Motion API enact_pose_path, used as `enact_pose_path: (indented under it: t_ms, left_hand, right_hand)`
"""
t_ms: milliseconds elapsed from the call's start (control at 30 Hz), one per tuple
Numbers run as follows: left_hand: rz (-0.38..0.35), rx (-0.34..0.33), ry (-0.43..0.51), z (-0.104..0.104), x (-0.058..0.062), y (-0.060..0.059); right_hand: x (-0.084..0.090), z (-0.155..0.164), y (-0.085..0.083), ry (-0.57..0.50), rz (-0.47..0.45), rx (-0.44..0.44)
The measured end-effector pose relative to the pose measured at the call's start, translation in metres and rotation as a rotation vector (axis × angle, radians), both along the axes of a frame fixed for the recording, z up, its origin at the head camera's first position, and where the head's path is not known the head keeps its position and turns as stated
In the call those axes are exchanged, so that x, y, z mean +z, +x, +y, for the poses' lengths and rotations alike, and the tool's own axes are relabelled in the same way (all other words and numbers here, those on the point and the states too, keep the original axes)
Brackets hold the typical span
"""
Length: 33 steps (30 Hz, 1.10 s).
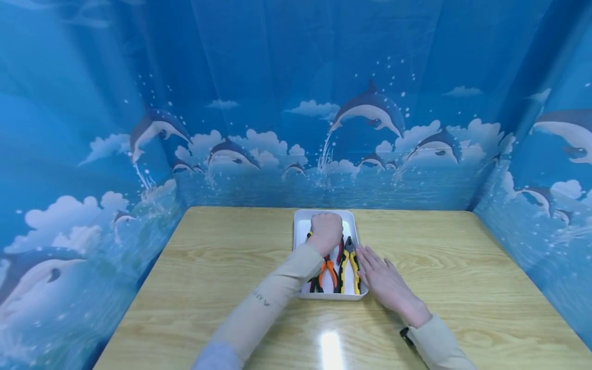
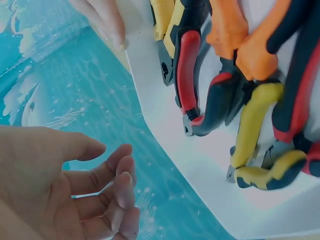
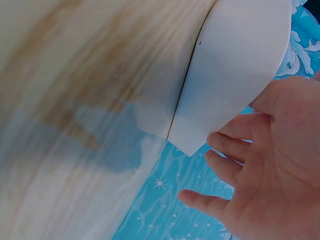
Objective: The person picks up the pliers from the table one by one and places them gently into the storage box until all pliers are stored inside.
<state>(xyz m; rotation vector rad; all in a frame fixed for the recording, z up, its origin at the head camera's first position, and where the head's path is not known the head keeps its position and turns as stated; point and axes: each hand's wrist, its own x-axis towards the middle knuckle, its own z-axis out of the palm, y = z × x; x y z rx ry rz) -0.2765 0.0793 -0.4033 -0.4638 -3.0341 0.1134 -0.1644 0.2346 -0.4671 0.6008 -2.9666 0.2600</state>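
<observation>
A white tray (image 1: 325,296) holds several pliers. My left hand (image 1: 327,228) hangs over its far part, hiding some of the tools; the left wrist view shows that hand (image 2: 95,195) with loosely bent fingers and nothing between them. Inside lie yellow-and-black pliers (image 1: 355,267), orange-and-black pliers (image 1: 328,272), red-and-black cutters (image 2: 189,75), smaller yellow-and-black pliers (image 2: 252,120) and red-and-black pliers (image 2: 300,95). Along the tray's right side lies my right hand (image 1: 386,281), its fingers fairly straight. Its fingertips are at the tray's outer wall (image 3: 235,65) in the right wrist view.
The tray stands on a wood-grain table (image 1: 222,257), near its far edge. Behind and beside the table hangs a blue curtain (image 1: 287,67) printed with dolphins and clouds. A black band (image 1: 407,336) circles the right wrist.
</observation>
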Motion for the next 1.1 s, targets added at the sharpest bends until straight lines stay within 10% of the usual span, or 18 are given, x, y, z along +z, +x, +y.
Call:
enact_pose_path:
  t_ms: [800, 1100]
  left_hand:
    - [0.245, -0.130, 0.203, -0.071, 0.001, 0.030]
    - [0.211, -0.084, 0.262, -0.090, -0.009, 0.045]
  right_hand:
    - [0.001, 0.001, 0.000, -0.028, -0.018, -0.008]
    - [0.000, 0.002, 0.000, -0.038, -0.020, -0.010]
